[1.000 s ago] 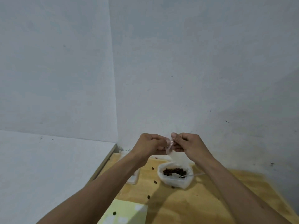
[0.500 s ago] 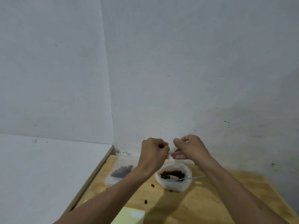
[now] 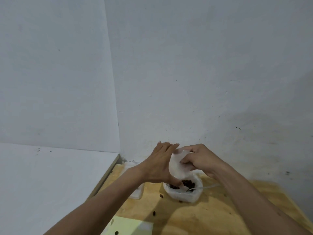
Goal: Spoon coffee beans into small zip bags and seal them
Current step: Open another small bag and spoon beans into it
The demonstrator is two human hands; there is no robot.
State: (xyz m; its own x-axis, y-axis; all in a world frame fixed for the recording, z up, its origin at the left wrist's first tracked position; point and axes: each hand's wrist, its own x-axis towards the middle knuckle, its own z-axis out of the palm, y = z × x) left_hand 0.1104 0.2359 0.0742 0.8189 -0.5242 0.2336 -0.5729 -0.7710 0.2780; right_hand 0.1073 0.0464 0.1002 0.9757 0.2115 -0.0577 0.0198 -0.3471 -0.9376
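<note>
A small clear zip bag (image 3: pixel 176 165) is held upright just above the beans. My left hand (image 3: pixel 160 165) lies flat against the bag's left side, fingers straight and pointing up, thumb down near the bag's bottom. My right hand (image 3: pixel 199 160) pinches the bag's right side with curled fingers. Below them on the wooden table (image 3: pixel 194 217), a white plastic pouch (image 3: pixel 196 195) stands open with dark coffee beans (image 3: pixel 188 183) inside. A clear plastic spoon (image 3: pixel 203 187) rests in it, handle pointing right.
Another zip bag (image 3: pixel 137 192) lies left of the pouch, mostly hidden behind my left forearm. Loose beans (image 3: pixel 161 195) are scattered on the wood. A pale yellow sheet (image 3: pixel 128 226) lies at the near edge. A white surface (image 3: pixel 50 184) adjoins the table's left; walls close the back.
My left hand has gone from curled fingers to flat, straight fingers against the bag. The bag now shows spread out between my hands, which have dropped closer to the bean pouch.
</note>
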